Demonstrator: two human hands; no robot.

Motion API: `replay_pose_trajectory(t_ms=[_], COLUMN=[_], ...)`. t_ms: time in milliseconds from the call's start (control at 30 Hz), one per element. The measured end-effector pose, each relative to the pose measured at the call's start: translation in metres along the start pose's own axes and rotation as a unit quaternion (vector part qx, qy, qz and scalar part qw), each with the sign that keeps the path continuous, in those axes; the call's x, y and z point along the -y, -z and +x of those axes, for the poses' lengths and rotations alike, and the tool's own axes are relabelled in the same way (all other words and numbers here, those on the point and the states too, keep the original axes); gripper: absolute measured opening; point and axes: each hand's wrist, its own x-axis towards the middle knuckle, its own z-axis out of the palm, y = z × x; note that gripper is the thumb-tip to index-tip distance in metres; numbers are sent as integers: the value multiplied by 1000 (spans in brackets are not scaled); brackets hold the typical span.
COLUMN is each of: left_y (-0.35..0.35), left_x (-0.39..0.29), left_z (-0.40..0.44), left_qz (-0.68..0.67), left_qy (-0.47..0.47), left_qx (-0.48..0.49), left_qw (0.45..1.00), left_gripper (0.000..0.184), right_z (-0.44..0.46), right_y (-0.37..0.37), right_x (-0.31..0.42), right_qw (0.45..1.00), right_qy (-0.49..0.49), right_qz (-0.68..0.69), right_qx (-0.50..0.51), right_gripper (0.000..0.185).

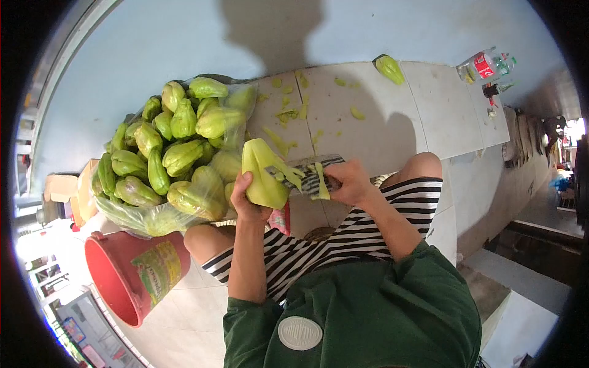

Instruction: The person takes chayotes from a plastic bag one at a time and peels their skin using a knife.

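Observation:
My left hand (pixel 250 199) is closed around the lower side of a large pale green chayote (pixel 261 168), held upright over my lap. Part of its skin is stripped, and a strip of peel (pixel 293 178) curls from its right side. My right hand (pixel 351 183) grips a knife (pixel 307 174) whose broad, shiny blade reaches to the chayote's right side; the handle is hidden in my fist. Another peel strip (pixel 319 181) lies across the blade near my fingers. A pink-red cloth or wrapper (pixel 280 221) shows below the chayote, partly hidden.
To the left, a clear plastic bag (pixel 162 224) is heaped with several chayotes (pixel 183 156). Below it, a red bucket (pixel 113 276) lies tilted. Peel scraps (pixel 288 115) litter the tiles ahead. One chayote (pixel 389 69) rests by the wall, with a plastic bottle (pixel 481 66) farther right.

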Motion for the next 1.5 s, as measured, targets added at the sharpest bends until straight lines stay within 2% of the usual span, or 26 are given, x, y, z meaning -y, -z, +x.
replay_pose_trajectory(t_ms=[100,167,200,233,267,300,367,400,467,567,667,800,867,900,967,1000,1067,1167,1300,1367,1400,1467,1500], left_y=[1,3,3,2,4,2,0,4,11,4,5,7,-4,-4,-1,-3,-6,-5,4,-3,-5,-7,-6], left_x=[7,7,8,9,11,10,6,7,14,15,17,13,11,12,12,11,11,9,13,12,12,13,13], left_z=[-3,-5,-7,-8,-5,-5,-6,-5,-6,-9,-8,-5,-9,-8,-4,-4,-7,-4,-3,-5,-5,-1,0], left_qz=[12,17,30,40,-17,-17,3,-10,-24,-28,4,5,16,17,-2,-5,-96,-93,-177,-172,-171,-113,-113], left_qy=[12,34,16,-3,6,6,5,19,14,14,20,32,40,40,20,16,20,8,10,2,2,-6,-5], left_qx=[16,23,11,-1,9,11,22,23,20,28,22,41,29,34,113,112,21,-32,21,-84,-86,-28,-29], left_qw=[1000,999,999,999,1000,1000,1000,1000,999,999,1000,999,999,998,993,994,995,995,984,981,982,993,993], left_gripper=[66,67,67,67,66,66,64,62,62,62,64,68,72,72,73,73,71,69,66,65,65,64,64], right_z=[0,1,2,3,3,1,0,0,2,7,9,11,14,15,17,20,20,23,14,8,5,1,1], right_y=[9,5,0,-8,-12,-11,-10,-7,-2,-13,-24,-16,-22,-23,-26,-22,-21,-24,-14,-12,-14,-15,-12], right_x=[21,24,17,6,-5,-6,-6,2,17,9,-15,2,-7,-17,-35,-31,-22,-25,1,11,12,13,17], right_qw=[998,993,993,996,997,997,999,999,997,996,994,994,983,983,985,986,981,985,986,997,997,983,983], right_qy=[57,109,106,61,18,17,-15,-13,56,31,13,55,-136,-136,-157,-154,-176,-159,-157,-14,-14,128,127], right_qz=[3,-23,-23,-28,-34,-36,-38,-39,-17,7,-26,-1,112,110,30,28,59,16,42,9,11,-97,-97], right_qx=[6,-43,-47,-57,-66,-68,-26,-25,-45,-82,-110,-100,-54,-58,-58,-55,-60,-63,-41,-73,-73,-94,-94], right_gripper=[25,25,25,25,25,25,26,26,27,27,29,24,23,23,25,25,23,21,22,24,24,26,26])
